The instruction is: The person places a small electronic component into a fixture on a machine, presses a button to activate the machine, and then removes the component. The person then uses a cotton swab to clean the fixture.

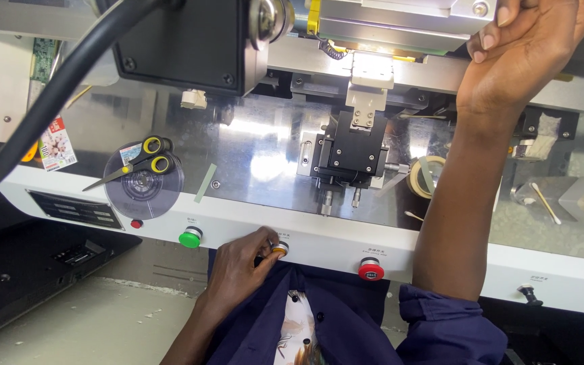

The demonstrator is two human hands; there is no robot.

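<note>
My left hand (pixel 241 265) rests at the front panel of a white machine (pixel 319 233), its fingertips pinched around a small orange knob (pixel 279 249). My right hand (pixel 518 51) reaches far up and curls over a grey metal housing (pixel 400 17) at the machine's top. Between the hands, a black fixture block (pixel 353 152) sits on the shiny steel deck below a lit silver clamp (pixel 371 71).
A green button (pixel 190 237) and a red button (pixel 371 270) flank the knob. Yellow-handled scissors (pixel 140 162) lie on a clear round reel. A tape roll (pixel 427 177) sits right of the fixture. A thick black cable (pixel 55 88) crosses the upper left.
</note>
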